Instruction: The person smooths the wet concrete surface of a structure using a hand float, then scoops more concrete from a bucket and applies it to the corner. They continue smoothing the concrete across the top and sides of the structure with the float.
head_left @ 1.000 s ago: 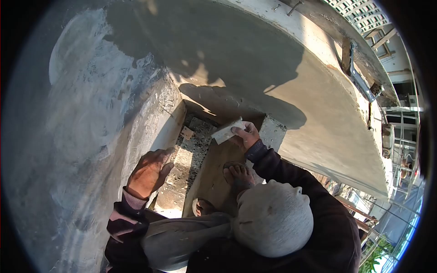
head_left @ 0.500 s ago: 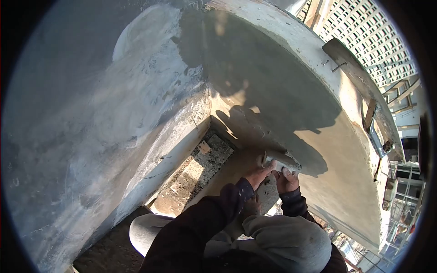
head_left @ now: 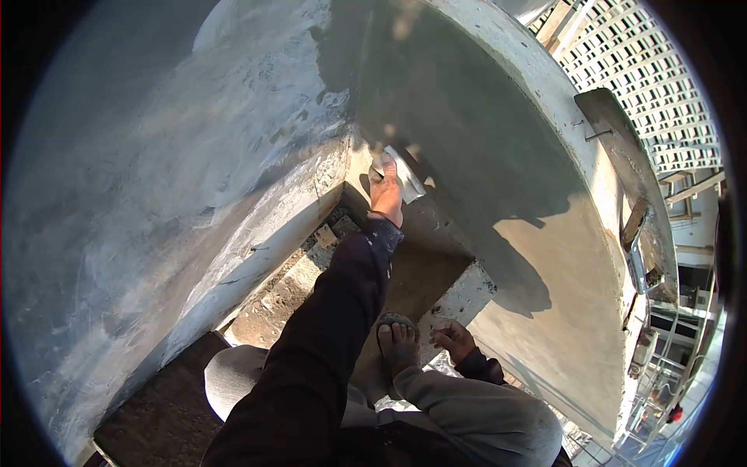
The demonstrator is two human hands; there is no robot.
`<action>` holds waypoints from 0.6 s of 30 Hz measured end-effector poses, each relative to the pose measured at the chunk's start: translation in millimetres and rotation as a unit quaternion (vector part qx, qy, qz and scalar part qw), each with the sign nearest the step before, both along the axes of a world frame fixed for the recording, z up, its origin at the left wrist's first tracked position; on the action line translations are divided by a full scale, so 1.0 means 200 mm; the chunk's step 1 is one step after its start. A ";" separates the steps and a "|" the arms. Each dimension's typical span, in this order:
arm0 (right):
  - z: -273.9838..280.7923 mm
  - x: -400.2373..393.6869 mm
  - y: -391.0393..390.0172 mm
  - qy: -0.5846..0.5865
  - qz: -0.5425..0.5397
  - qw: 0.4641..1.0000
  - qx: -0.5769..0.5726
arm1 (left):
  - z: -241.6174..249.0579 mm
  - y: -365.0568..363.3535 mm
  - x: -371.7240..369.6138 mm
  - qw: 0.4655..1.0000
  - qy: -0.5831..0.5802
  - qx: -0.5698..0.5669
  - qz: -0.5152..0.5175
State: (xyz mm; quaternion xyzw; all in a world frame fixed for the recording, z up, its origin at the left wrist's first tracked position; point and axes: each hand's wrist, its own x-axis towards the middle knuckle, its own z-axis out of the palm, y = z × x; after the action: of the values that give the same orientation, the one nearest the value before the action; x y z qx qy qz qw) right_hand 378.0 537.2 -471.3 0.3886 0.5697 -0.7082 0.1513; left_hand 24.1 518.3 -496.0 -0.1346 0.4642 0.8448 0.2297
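My left hand (head_left: 385,194) reaches forward, closed around a flat metal scraper (head_left: 406,178) with a pale, shiny blade. The blade lies against the lower part of the curved plastered wall (head_left: 467,117), close to the inner corner. Whether a handle is under the palm is hidden. Beside my foot (head_left: 401,346), above the edge of a concrete step (head_left: 459,296), is my right hand (head_left: 454,341). Its fingers are curled in, and nothing shows in them.
A smooth grey wall (head_left: 156,171) fills the left side. Rubble (head_left: 299,280) lies in the gap at its base. Along the curved wall's outer rim are a board (head_left: 615,132) and protruding nails (head_left: 597,135). Scaffolding (head_left: 661,373) stands far below at right.
My left hand has carried the scraper forward and left, from the step to the wall near the corner. The right hand has let go of the scraper and dropped back towards my foot.
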 end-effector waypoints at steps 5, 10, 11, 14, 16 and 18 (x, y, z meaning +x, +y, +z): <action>0.08 0.10 0.02 -0.044 -0.046 0.997 0.045 | 0.14 0.30 0.35 0.993 -0.016 -0.121 -0.002; 0.12 0.09 -0.02 -0.012 -0.016 0.993 0.115 | -0.13 0.51 1.14 0.991 -0.056 -0.109 -0.057; 0.10 0.11 0.00 -0.021 0.016 0.991 0.134 | -0.16 0.51 1.21 0.992 -0.069 -0.064 -0.085; 0.11 0.12 0.03 -0.036 -0.032 0.997 0.054 | -0.14 0.44 0.91 0.989 -0.137 -0.047 -0.007; 0.11 0.19 0.03 -0.050 -0.050 0.996 0.058 | -0.05 0.34 0.51 0.992 -0.095 0.022 0.080; 0.10 0.23 0.02 -0.083 -0.066 0.993 0.058 | 0.00 0.30 0.19 0.993 -0.008 0.080 0.084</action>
State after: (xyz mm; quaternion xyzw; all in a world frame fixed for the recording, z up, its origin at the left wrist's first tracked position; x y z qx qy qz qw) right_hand 423.2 540.5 -451.8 0.4911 0.5684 -0.6476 0.1278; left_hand 62.2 578.8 -496.3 -0.1608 0.3801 0.8945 0.1717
